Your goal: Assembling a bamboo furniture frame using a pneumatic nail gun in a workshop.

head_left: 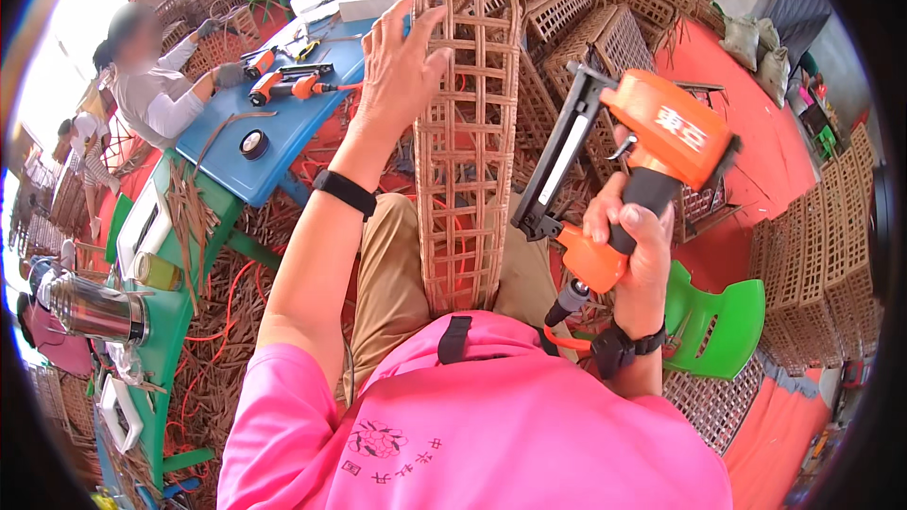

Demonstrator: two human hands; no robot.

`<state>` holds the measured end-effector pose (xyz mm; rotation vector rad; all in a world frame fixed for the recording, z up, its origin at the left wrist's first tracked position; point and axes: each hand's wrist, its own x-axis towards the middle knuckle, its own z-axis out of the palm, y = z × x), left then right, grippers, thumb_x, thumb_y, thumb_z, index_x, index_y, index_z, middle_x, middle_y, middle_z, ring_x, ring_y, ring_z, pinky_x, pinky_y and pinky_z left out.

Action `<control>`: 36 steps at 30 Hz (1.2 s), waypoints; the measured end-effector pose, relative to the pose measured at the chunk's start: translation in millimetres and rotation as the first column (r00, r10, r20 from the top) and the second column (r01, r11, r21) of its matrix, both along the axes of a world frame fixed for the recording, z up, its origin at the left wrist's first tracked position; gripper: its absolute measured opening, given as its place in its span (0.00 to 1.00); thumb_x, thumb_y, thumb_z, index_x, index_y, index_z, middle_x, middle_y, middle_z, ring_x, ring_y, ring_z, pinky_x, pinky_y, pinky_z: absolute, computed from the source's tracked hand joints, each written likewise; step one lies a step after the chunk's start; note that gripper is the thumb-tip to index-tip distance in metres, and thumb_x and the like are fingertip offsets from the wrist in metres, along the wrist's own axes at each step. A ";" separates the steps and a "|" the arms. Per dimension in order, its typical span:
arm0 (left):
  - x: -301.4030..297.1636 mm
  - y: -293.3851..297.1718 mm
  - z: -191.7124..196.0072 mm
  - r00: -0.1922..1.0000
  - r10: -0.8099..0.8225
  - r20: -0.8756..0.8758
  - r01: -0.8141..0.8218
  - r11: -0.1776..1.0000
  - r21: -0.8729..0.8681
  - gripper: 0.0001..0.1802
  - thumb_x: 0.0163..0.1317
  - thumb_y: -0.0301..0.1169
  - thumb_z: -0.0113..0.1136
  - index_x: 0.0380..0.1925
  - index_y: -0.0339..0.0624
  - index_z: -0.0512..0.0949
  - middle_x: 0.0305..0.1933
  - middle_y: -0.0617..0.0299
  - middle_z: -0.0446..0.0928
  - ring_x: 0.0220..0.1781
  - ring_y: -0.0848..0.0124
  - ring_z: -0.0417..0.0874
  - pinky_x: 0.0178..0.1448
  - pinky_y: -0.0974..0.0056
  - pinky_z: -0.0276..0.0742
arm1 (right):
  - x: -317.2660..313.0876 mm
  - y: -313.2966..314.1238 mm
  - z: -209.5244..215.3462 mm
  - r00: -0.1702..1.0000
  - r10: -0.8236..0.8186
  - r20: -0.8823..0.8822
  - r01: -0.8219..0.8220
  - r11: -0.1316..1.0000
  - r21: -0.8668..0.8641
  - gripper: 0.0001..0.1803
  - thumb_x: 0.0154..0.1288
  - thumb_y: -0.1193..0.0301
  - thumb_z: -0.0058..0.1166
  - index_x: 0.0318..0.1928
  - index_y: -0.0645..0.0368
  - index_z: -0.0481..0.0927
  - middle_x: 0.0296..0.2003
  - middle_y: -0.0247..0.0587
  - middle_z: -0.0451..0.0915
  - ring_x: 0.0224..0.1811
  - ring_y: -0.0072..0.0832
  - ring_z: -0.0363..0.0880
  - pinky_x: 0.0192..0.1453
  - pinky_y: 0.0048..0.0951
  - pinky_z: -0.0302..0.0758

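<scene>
A long woven rattan basket frame (pixel 468 132) stands upright between my knees, its open lattice side toward me. My left hand (pixel 402 71) lies against its left edge near the top, fingers spread and the thumb over the lattice. In my right hand (pixel 642 236) is an orange and black pneumatic stapler (pixel 671 127), gripped by its black handle. The stapler is raised to the right of the frame, apart from it, its long dark magazine slanting down to the left. An orange air hose (pixel 567 340) runs from the base of its handle.
At left, a blue table (pixel 312 132) bears another orange stapler (pixel 274 87) and a tape roll (pixel 253 144). A steel thermos (pixel 99 307) stands on a green table. A co-worker (pixel 142 76) sits beyond. Rattan scraps cover the floor; a green chair (pixel 713 321) and stacked baskets (pixel 822 255) are at right.
</scene>
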<state>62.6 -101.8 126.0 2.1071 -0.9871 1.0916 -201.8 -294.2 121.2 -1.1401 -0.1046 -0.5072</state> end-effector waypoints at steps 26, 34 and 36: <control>4.7 -36.4 -9.2 0.889 -0.372 0.268 0.193 0.834 0.517 0.20 0.57 0.35 0.68 0.51 0.46 0.82 0.63 0.63 0.78 0.71 0.66 0.72 0.71 0.52 0.65 | 27.4 3.3 -50.3 0.966 0.091 -0.240 -0.103 0.994 -0.037 0.11 0.55 0.74 0.66 0.35 0.61 0.75 0.27 0.33 0.76 0.27 0.21 0.78 0.34 0.26 0.76; 7.0 -42.9 -15.4 0.892 -0.383 0.241 0.268 0.877 0.400 0.14 0.60 0.32 0.67 0.47 0.46 0.83 0.60 0.65 0.80 0.69 0.67 0.74 0.68 0.54 0.69 | 38.2 11.3 -56.8 0.964 0.070 -0.258 -0.079 0.997 -0.023 0.11 0.56 0.76 0.65 0.37 0.61 0.75 0.29 0.34 0.78 0.27 0.22 0.79 0.33 0.25 0.76; 9.3 -44.6 -16.4 0.885 -0.404 0.234 0.299 0.875 0.381 0.13 0.59 0.32 0.67 0.45 0.46 0.84 0.59 0.65 0.80 0.68 0.66 0.74 0.68 0.54 0.69 | 40.4 12.1 -54.6 0.963 0.074 -0.257 -0.086 0.996 -0.035 0.11 0.56 0.76 0.65 0.36 0.61 0.75 0.28 0.34 0.78 0.26 0.21 0.79 0.33 0.25 0.75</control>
